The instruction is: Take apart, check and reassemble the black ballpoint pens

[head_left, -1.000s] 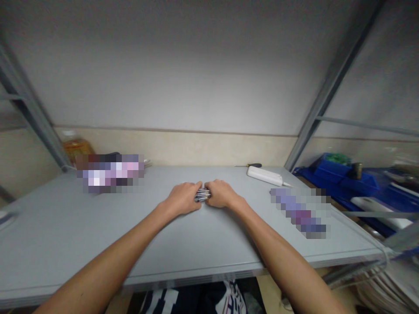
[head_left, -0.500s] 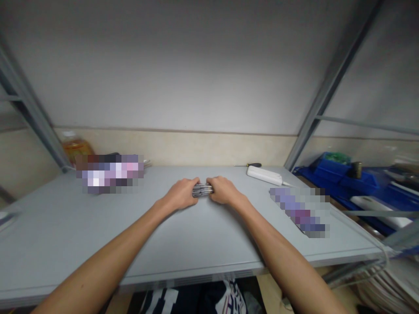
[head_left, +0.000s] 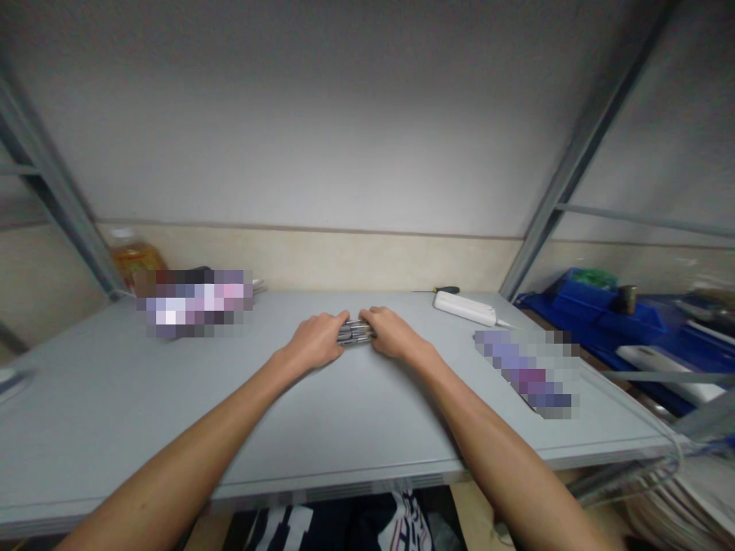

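Observation:
In the middle of the grey tabletop [head_left: 356,413], a bundle of slim silver-grey rods [head_left: 356,332] lies crosswise between my hands; they look pen-like, but their exact kind is too small to tell. My left hand [head_left: 318,340] is closed round the bundle's left end, thumb and fingers hiding that end. Round the right end, my right hand [head_left: 391,334] is closed in the same way. Only the short middle stretch of the rods shows. Both hands are at or just above the table surface.
A white power strip [head_left: 465,308] and a screwdriver [head_left: 446,290] lie at the back right. Blurred-out items [head_left: 198,302] sit back left, near a bottle of amber liquid [head_left: 136,260]. Another blurred-out item [head_left: 525,371] lies right. Blue bins [head_left: 602,310] stand beyond the metal frame.
Almost nothing differs. Both hands keep hold of the rods, whose visible middle part has shifted very slightly, and the view has moved a touch.

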{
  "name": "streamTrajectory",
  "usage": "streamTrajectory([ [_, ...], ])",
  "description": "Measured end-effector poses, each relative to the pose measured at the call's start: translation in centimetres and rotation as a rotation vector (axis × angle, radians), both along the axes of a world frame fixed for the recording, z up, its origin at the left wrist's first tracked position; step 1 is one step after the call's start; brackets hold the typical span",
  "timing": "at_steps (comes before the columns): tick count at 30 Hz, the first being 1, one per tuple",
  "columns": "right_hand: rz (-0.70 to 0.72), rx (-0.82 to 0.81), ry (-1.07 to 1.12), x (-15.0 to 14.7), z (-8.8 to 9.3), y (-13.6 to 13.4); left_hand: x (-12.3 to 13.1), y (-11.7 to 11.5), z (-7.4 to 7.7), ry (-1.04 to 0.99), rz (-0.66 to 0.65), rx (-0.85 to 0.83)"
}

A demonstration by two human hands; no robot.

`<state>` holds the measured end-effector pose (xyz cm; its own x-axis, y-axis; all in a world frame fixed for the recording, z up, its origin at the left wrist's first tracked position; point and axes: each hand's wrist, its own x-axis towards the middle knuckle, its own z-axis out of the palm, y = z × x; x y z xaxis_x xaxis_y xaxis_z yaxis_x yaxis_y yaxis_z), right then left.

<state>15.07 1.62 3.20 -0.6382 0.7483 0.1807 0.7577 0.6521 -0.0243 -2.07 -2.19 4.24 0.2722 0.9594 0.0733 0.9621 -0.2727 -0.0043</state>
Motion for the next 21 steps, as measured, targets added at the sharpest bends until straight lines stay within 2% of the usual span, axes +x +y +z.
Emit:
streamTrajectory([
  [10, 0.043, 0.042, -0.041, -0.8, 0.4, -0.8, 0.0, -0.1, 0.2, 0.078, 0.017, -0.013],
  [21, 0.100, 0.027, 0.006, -1.1, 0.0, -0.9, 0.6, -0.8, 0.2, 0.031, 0.043, -0.051],
])
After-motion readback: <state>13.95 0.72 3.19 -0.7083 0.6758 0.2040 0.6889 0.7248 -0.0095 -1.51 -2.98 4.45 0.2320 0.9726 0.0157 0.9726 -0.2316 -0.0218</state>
